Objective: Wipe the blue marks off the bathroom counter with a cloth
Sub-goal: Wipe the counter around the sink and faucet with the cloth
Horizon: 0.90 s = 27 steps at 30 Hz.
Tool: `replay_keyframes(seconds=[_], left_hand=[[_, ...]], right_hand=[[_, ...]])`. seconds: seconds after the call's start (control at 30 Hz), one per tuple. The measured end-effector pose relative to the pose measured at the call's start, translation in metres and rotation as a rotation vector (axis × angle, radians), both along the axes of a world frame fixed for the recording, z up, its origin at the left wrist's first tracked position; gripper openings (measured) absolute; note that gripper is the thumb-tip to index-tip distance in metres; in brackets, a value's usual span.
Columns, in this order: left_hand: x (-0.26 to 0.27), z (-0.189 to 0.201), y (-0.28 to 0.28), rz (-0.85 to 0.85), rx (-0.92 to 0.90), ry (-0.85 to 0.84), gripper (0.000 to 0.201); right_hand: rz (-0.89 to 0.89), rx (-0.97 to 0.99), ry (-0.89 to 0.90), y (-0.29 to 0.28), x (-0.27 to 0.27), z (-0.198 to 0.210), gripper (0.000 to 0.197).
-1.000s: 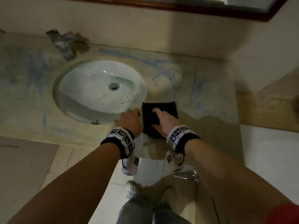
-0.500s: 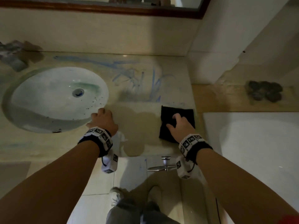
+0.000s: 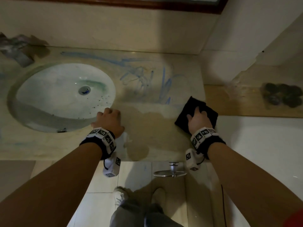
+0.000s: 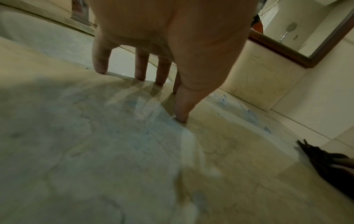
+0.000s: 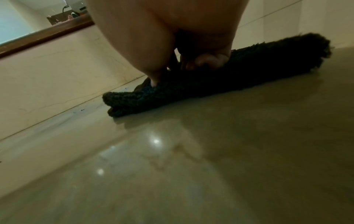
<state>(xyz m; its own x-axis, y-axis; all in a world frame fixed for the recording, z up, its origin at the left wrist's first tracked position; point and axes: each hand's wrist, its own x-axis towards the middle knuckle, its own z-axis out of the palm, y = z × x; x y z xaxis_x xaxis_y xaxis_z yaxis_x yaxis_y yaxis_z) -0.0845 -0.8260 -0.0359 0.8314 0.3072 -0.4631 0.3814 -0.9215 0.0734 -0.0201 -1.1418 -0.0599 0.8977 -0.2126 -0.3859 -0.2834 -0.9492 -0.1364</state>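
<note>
Blue marks (image 3: 164,81) streak the beige counter (image 3: 155,141) behind and to the right of the sink, and a long blue streak (image 3: 101,57) runs along the back. A black cloth (image 3: 185,108) lies at the counter's right end, just below the marks. My right hand (image 3: 197,117) is on top of it. In the right wrist view my thumb and curled fingers dig into the bunched cloth (image 5: 229,78). My left hand (image 3: 108,118) rests on its fingertips (image 4: 139,75) by the sink's near right rim and holds nothing.
The white oval sink (image 3: 49,95) fills the counter's left half. A crumpled grey object (image 3: 18,51) sits at the back left. A darker wet patch (image 3: 147,122) spreads between my hands. Dark round objects (image 3: 282,95) lie on a wooden ledge to the right. A chrome handle (image 3: 170,172) sticks out below the counter's edge.
My right hand has slid the cloth from beside the sink to the counter's right end, and the cloth has turned a little. My left hand stays by the sink rim.
</note>
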Motion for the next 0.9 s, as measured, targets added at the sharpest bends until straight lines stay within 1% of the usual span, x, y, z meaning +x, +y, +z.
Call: replay_keyframes(seconds=[0.13, 0.2, 0.37, 0.47, 0.6, 0.7, 0.8, 0.9], left_hand=[[0.002, -0.002, 0.001, -0.009, 0.009, -0.002, 0.061], [0.002, -0.003, 0.001, -0.013, 0.012, -0.005, 0.061], [0.002, -0.004, 0.001, -0.016, 0.012, -0.007, 0.059], [0.002, -0.004, 0.000, -0.023, 0.014, 0.001, 0.060], [0.001, -0.002, -0.001, -0.015, 0.009, 0.007, 0.061], [0.000, 0.001, -0.002, -0.015, 0.003, 0.003, 0.062], [0.000, 0.004, -0.004, -0.011, 0.001, 0.003, 0.062], [0.001, 0.006, -0.007, 0.002, 0.004, 0.007, 0.063]], right_hand=[[0.100, -0.004, -0.017, 0.026, 0.019, 0.001, 0.060], [0.183, -0.004, -0.024, 0.054, 0.023, 0.000, 0.059], [0.426, 0.037, -0.028, 0.142, 0.018, -0.002, 0.058], [0.492, 0.027, -0.014, 0.170, 0.016, -0.003, 0.058], [0.488, 0.059, -0.003, 0.163, 0.017, -0.004, 0.060], [0.448, 0.102, -0.004, 0.149, 0.014, -0.003, 0.059], [0.391, 0.089, -0.008, 0.119, 0.010, -0.002, 0.059], [0.295, 0.083, 0.003, 0.082, 0.008, -0.001, 0.060]])
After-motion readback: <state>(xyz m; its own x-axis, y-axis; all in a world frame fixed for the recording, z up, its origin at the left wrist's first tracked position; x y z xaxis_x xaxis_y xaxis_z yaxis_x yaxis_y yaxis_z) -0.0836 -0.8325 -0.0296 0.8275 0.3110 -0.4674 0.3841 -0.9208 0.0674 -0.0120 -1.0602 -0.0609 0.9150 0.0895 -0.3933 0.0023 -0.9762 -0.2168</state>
